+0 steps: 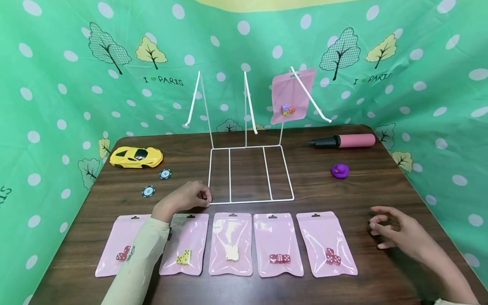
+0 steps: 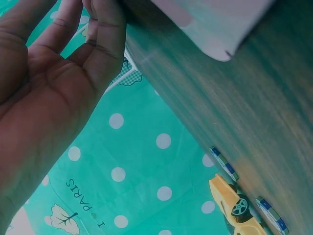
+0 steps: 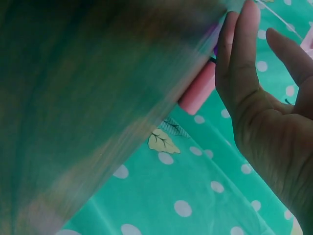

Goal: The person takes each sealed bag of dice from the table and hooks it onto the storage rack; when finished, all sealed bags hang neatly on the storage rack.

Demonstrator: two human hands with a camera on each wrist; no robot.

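My left hand pinches the near left corner of a white wire display rack between thumb and curled fingers. One pink pouch with dice inside hangs from the rack's right arm; the left and middle arms carry nothing. In front lies a row of pink pouches holding red, yellow or whitish dice. My left sleeve covers part of the leftmost pouch. Over the table right of the row is my right hand, fingers loosely bent and nothing in them; the right wrist view shows its palm bare.
A yellow toy car and two poker chips lie at the left. On the right are a pink and black hand pump and a small purple rubber duck. A green dotted curtain surrounds the table's back and sides.
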